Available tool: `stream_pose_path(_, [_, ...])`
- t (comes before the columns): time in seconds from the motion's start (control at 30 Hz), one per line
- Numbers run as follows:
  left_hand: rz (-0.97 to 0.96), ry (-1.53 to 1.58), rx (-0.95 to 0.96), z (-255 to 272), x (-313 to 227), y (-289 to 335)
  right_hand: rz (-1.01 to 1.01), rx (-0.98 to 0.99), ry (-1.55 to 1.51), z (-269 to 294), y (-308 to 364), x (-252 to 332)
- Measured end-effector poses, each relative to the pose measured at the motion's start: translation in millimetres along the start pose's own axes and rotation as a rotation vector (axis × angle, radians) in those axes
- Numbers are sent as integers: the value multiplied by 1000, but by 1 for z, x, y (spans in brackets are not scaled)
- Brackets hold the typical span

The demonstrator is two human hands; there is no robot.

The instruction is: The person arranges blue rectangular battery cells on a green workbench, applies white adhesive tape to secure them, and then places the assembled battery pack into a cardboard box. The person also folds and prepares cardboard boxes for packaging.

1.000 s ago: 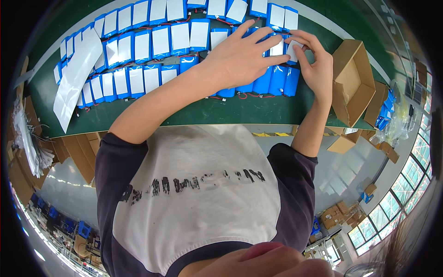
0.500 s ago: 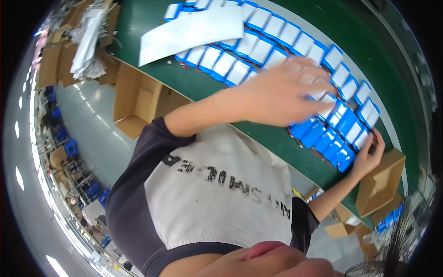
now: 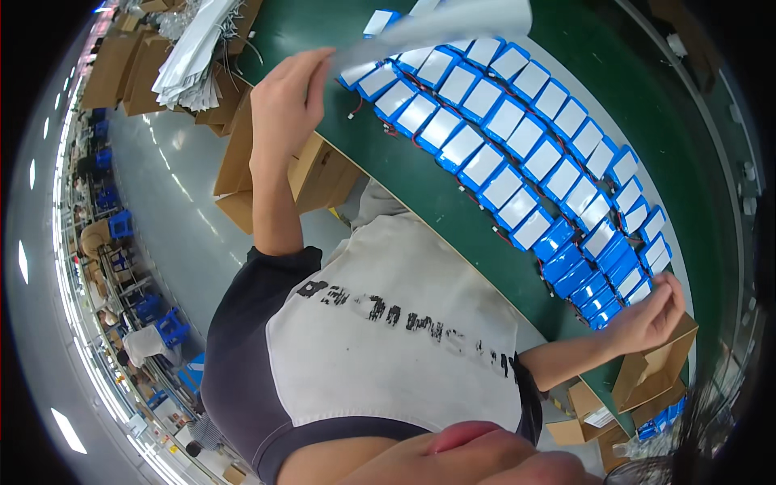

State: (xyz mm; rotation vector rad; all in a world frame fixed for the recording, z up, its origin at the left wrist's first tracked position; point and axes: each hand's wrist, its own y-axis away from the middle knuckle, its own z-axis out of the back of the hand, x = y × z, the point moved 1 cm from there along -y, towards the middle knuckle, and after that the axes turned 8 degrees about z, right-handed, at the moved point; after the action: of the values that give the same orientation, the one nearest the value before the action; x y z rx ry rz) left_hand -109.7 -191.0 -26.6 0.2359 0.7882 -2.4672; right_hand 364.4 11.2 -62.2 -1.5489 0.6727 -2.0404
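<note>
One end of a white sheet [image 3: 457,31] is pinched in the left hand [image 3: 284,105] at the near edge of the green worktop [image 3: 412,179], the sheet being held over the left end of the rows. Blue packs [image 3: 554,239] are laid between near and far edges, most covered by white labels [image 3: 461,145]. The right hand [image 3: 651,317], well apart from the left, is held beside an open carton [image 3: 667,356] toward the worktop's right end, fingers bunched; whether anything is gripped there cannot be told.

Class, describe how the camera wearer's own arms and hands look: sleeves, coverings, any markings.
The left sleeve and right sleeve are dark and short, leaving the left forearm and right forearm bare. The left hand and right hand are ungloved. No watch or bracelet shows.
</note>
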Motion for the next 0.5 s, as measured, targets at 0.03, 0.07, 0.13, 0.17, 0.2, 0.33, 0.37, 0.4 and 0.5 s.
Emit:
stream_pose_path(0.03, [6,71,-82,1,-4,-3,3,18,-34,-21,5,11])
stream_pose_path(0.07, [89,362,-50,4,-11,-3,-12,86,-80,-49,9,27])
stream_pose_path(0.13, [255,951,34,4,-28,-3,-141,249,-318,-101,21,55])
stream_pose_path(0.17, [272,1044,128,-3,-34,-5,-126,362,-354,-125,19,69])
stream_pose_path(0.2, [269,1077,174,-13,-41,0,-163,439,-451,-147,18,78])
stream_pose_path(0.33, [402,1368,350,-48,-104,25,-319,383,-620,-207,26,100])
stream_pose_path(0.37, [455,1390,542,-61,-92,32,-387,340,-611,-212,26,104])
stream_pose_path(0.4, [469,1413,533,-64,-99,34,-411,320,-609,-215,27,101])
stream_pose_path(0.5, [478,1490,530,-73,-123,38,-403,272,-596,-220,36,89])
